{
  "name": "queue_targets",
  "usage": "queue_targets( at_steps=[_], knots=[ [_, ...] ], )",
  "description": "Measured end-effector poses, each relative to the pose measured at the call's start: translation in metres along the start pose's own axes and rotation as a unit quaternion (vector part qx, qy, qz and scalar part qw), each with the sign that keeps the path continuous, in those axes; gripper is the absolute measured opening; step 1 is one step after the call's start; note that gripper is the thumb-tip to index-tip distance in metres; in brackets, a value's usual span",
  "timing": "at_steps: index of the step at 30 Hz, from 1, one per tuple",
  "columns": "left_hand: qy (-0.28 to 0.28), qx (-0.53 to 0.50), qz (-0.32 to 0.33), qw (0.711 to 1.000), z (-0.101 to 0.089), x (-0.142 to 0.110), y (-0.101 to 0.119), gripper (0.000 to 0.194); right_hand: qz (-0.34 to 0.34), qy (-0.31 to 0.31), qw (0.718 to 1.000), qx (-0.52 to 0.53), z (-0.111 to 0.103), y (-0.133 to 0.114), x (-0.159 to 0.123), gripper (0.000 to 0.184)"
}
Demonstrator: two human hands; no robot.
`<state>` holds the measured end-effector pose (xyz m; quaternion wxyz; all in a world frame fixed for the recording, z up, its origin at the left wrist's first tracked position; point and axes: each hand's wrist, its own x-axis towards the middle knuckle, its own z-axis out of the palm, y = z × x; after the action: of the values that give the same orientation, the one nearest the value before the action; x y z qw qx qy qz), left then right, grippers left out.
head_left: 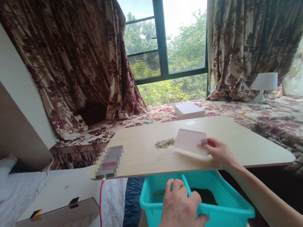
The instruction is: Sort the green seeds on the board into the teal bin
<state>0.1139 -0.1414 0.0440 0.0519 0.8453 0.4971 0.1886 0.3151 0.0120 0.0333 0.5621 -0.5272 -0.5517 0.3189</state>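
My right hand (218, 150) pinches the edge of a thin white plastic scraper board (190, 142), which has a small hole near one corner. The board is tilted over the pale wooden tabletop (249, 143), just right of a small pile of greenish seeds or grains (164, 143). Below the table's near edge sits a turquoise plastic bin (230, 218), split by a divider. Dark loose material (204, 196) lies in its right compartment. My left hand (177, 210) is curled over the bin's front rim near the divider, partly hiding the left compartment.
At the table's left end lies a blurred-out flat device (109, 162) with a red cable (100, 215). A white box (63, 198) rests on the bed. Another white box (189, 110) and a lamp (265, 83) stand on the window ledge.
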Motion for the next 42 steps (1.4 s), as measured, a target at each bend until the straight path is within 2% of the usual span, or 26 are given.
queue_targets(
  at_steps=[3, 12, 20, 22, 26, 29, 34, 38, 42],
  knots=[
    [-0.017, 0.002, -0.005, 1.000, -0.003, 0.000, 0.002, 0.025, -0.004, 0.006, 1.000, -0.003, -0.002, 0.000, 0.002, 0.023],
    [-0.055, 0.017, 0.012, 0.998, -0.001, -0.004, 0.005, 0.026, 0.024, -0.066, 0.998, 0.008, 0.002, 0.004, -0.006, 0.025],
    [-0.071, 0.007, 0.013, 0.997, -0.008, 0.000, 0.015, 0.029, 0.042, -0.186, 0.981, 0.034, -0.008, -0.012, -0.033, 0.032],
    [-0.075, 0.007, 0.010, 0.997, -0.010, 0.001, 0.016, 0.028, 0.021, -0.167, 0.985, 0.036, -0.010, -0.014, -0.029, 0.032],
    [-0.068, 0.009, 0.016, 0.998, -0.007, 0.000, 0.013, 0.027, -0.018, -0.048, 0.998, 0.024, -0.009, -0.007, -0.006, 0.034],
    [-0.060, 0.008, 0.024, 0.998, -0.003, 0.000, 0.010, 0.028, -0.034, -0.006, 0.999, -0.001, -0.005, 0.003, 0.010, 0.033],
    [-0.053, 0.010, 0.030, 0.998, -0.001, 0.000, 0.009, 0.029, -0.042, -0.006, 0.999, -0.013, 0.004, 0.015, 0.017, 0.029],
    [-0.061, 0.012, 0.024, 0.998, -0.003, 0.000, 0.010, 0.028, -0.042, -0.032, 0.999, -0.007, 0.008, 0.015, 0.016, 0.027],
    [-0.058, 0.011, 0.024, 0.998, -0.002, 0.000, 0.009, 0.028, -0.051, -0.032, 0.998, -0.005, 0.010, 0.013, 0.016, 0.027]
  ],
)
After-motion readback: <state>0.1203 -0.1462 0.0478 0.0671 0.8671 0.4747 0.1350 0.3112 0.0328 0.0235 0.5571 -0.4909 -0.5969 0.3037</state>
